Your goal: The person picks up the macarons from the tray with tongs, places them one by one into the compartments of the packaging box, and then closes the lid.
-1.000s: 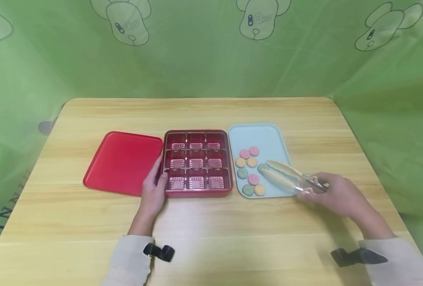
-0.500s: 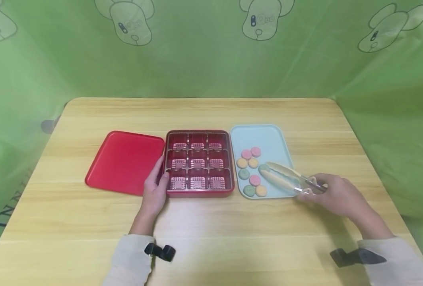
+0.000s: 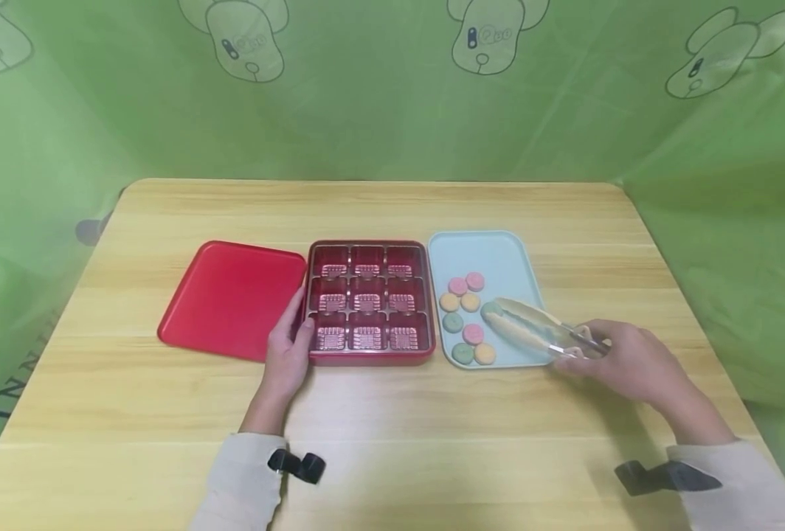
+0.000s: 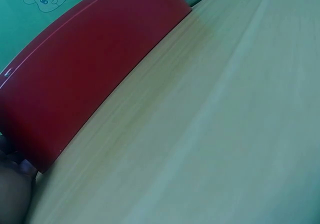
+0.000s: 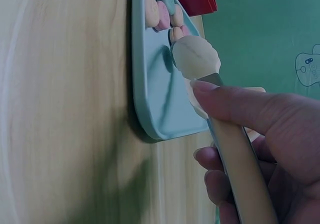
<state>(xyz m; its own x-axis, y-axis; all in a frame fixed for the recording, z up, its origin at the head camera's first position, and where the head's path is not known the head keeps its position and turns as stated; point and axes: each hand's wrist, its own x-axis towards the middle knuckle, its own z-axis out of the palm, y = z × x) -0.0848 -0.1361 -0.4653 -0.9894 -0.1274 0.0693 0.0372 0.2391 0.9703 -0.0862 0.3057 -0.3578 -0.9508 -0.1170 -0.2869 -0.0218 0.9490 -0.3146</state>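
Nine small round pieces (image 3: 470,302), macaron-like, matte and pastel, are scattered on the pale blue tray (image 3: 479,254): three pink, three yellow and three green. One green piece (image 3: 488,307) is set between the scalloped cream tips of the tongs (image 3: 521,335), whose metal arms are gripped between the thumb and curled fingers of the right hand (image 3: 621,361); whether the piece is squeezed cannot be told. The dark red box (image 3: 371,361), divided into nine clear-lined compartments in three rows of three, is touched by the left hand (image 3: 288,358), its visible finger laid straight along the left wall and its thumb at the rim. One flat red lid (image 3: 233,299) is placed just left of the box. On the green cloth (image 3: 366,133), "INN" can be read at left; four printed animal heads are seen, their small lettering blurred.
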